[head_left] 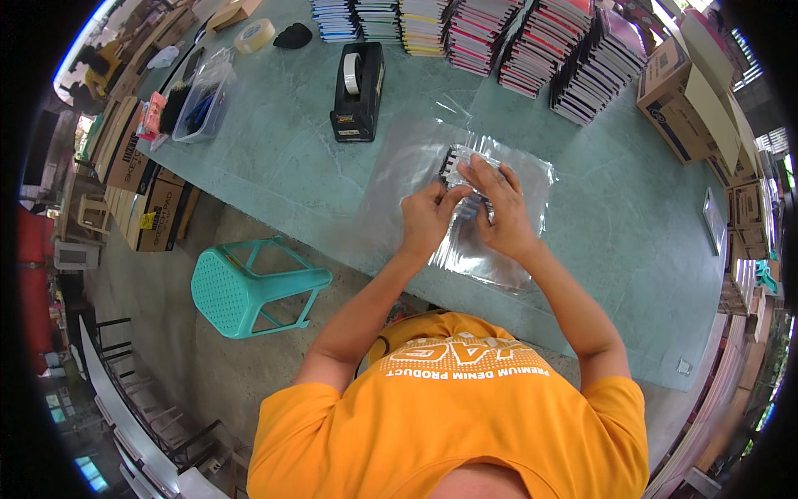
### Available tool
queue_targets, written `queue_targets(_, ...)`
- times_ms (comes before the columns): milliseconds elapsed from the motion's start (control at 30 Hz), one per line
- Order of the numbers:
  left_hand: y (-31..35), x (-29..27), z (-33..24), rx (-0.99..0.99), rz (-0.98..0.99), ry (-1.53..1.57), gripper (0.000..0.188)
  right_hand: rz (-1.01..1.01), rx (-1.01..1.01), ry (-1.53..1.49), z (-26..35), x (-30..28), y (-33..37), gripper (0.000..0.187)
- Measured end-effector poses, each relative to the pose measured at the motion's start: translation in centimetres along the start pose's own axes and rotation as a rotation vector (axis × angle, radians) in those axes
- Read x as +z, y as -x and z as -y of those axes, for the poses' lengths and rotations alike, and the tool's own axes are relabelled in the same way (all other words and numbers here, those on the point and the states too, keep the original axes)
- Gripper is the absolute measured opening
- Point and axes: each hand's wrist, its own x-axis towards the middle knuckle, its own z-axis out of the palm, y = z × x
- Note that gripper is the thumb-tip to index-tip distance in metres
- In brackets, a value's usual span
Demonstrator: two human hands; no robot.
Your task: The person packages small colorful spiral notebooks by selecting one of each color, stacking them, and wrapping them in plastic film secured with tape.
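A small flat item with a black-and-white toothed edge [450, 166] lies on the table, partly covered by shiny clear plastic. My left hand [427, 219] is closed at its near left side, thumb and fingers pinched on the clear plastic. Across the item's right part rests my right hand [504, 213], its fingers stretched out and somewhat apart. Beneath both hands spread clear plastic sheets [524, 179], wrinkled and glossy. Much of the item is hidden by my fingers and by glare.
A black tape dispenser [358, 91] stands beyond my left hand. Several notebook stacks [482, 37] line the far edge. At left are a clear plastic bin [204, 104] and a tape roll [254, 37]; an open carton [677, 100] is at right. A green stool [229, 291] stands on the floor.
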Motion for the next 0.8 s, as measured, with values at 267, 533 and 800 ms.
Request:
queue_targets(267, -5.2, -8.8, 6.2, 0.013, -0.323, 0.000, 0.046, -0.058, 0.199, 0.117, -0.5, -0.7, -2.9, 0.043)
queue_targets(533, -14.5, -12.8, 9.7, 0.352, -0.183, -0.174, 0.056, 0.178, 0.714, -0.606, -0.9, -2.5, -3.3, 0.027)
queue_targets(800, -14.6, -12.5, 10.9, 0.319, -0.090, -0.138, 0.047, 0.088, 0.574, -0.217, 0.9, -1.6, -2.1, 0.056)
